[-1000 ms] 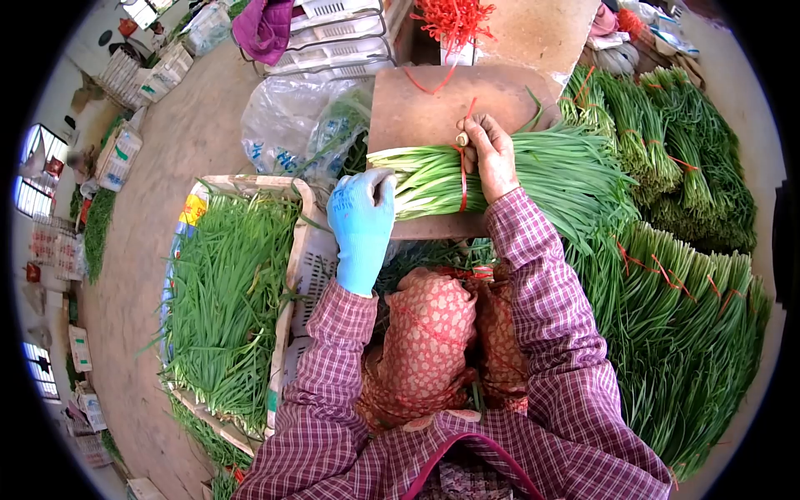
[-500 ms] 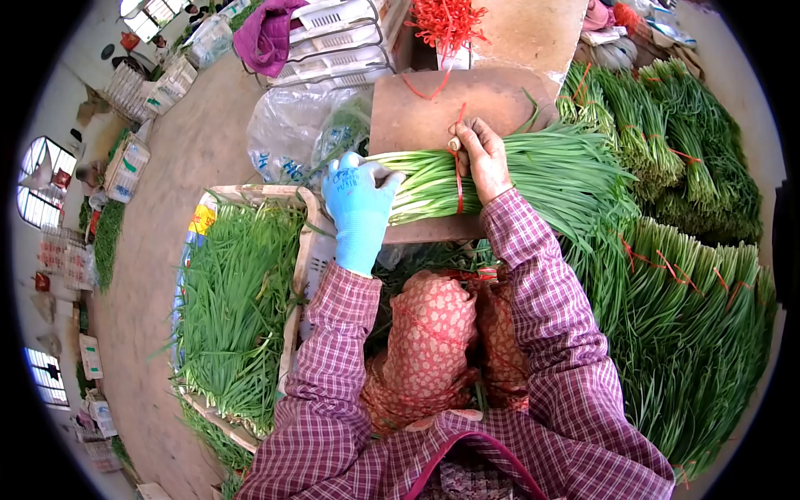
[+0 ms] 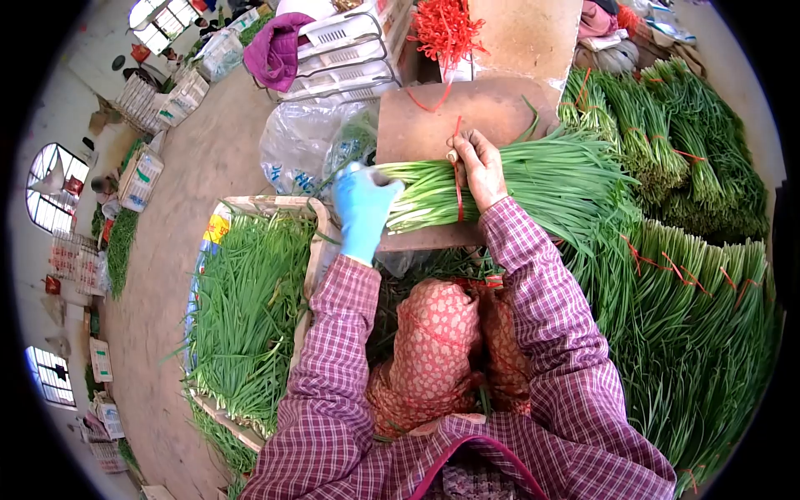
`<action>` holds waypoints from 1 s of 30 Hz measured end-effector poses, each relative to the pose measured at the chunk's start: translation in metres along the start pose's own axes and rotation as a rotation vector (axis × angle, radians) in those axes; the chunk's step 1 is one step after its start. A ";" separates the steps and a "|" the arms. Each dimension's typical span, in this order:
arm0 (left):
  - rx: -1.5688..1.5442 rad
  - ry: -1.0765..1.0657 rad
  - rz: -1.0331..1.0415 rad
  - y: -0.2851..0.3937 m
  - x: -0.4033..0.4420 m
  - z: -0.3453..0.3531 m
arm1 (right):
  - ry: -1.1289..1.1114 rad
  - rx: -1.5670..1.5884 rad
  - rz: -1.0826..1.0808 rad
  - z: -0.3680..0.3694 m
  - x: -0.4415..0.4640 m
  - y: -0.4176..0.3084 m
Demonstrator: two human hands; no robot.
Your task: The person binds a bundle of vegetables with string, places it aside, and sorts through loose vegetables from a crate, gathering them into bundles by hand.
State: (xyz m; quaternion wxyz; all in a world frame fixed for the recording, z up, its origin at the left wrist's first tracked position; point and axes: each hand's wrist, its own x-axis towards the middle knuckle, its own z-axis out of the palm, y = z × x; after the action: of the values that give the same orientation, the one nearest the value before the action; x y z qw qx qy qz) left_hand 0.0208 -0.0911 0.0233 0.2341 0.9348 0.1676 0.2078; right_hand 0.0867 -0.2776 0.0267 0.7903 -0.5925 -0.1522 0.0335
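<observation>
A bundle of garlic chives (image 3: 554,171) lies across the board, pale stem ends to the left and green leaves to the right. A red tie (image 3: 459,193) runs around its stems. My bare right hand (image 3: 481,171) is on top of the bundle, thumb and fingers pinched together at the tie's upper end. In a blue glove, my left hand (image 3: 365,204) is at the cut stem ends, its thumb toward them. Motion smears its fingers, and I cannot tell whether it grips any stems.
A crate of loose chives (image 3: 250,312) stands at left. Tied chive bundles (image 3: 692,308) are stacked at right. Red ties (image 3: 446,29) hang behind the brown board (image 3: 467,108). Patterned red cloth (image 3: 433,333) covers my knees. White crates (image 3: 346,54) and a plastic bag (image 3: 292,142) are farther back.
My left hand has shifted slightly right and is now blurred at the stem ends. The right hand keeps its pinch at the tie. The whole view has shifted a little.
</observation>
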 end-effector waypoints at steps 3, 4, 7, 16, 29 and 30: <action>0.333 0.066 -0.010 -0.078 0.024 -0.004 | 0.001 0.022 0.019 -0.002 0.001 0.002; 0.495 0.041 -0.114 -0.076 0.021 -0.031 | -0.001 0.025 0.016 -0.002 0.001 0.001; 0.720 0.252 0.088 -0.096 0.013 -0.081 | -0.013 0.015 0.016 0.000 -0.001 -0.003; 0.262 -0.066 0.266 0.048 -0.005 -0.114 | -0.051 0.064 0.057 -0.004 0.000 -0.002; 0.125 -0.021 0.665 0.016 0.000 -0.048 | -0.064 0.059 0.045 -0.004 0.002 0.004; 0.128 -0.065 0.703 0.013 0.005 -0.047 | -0.070 0.056 0.045 -0.004 0.002 0.004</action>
State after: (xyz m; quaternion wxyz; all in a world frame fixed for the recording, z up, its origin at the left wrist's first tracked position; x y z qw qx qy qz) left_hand 0.0060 -0.0830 0.0696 0.0943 0.9543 -0.1593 0.2346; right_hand 0.0899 -0.2796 0.0225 0.8000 -0.5717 -0.1655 0.0762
